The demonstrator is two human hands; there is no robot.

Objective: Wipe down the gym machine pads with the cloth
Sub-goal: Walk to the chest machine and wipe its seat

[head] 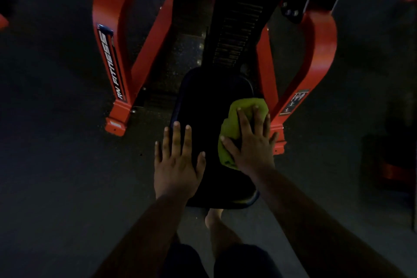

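Right hand (252,142) pressing green cloth (232,124) on seat pad (203,101), left hand (176,160) flat beside

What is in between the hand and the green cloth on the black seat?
Between the left hand and the green cloth under the right hand, the head view shows only a bare strip of the black seat pad.

Both forearms are extended forward and down. The left hand (177,162) is laid flat, palm down, fingers straight and slightly spread. The right hand (252,142) is likewise flattened, fingers splayed and pressed downward, thumb held out leftward.
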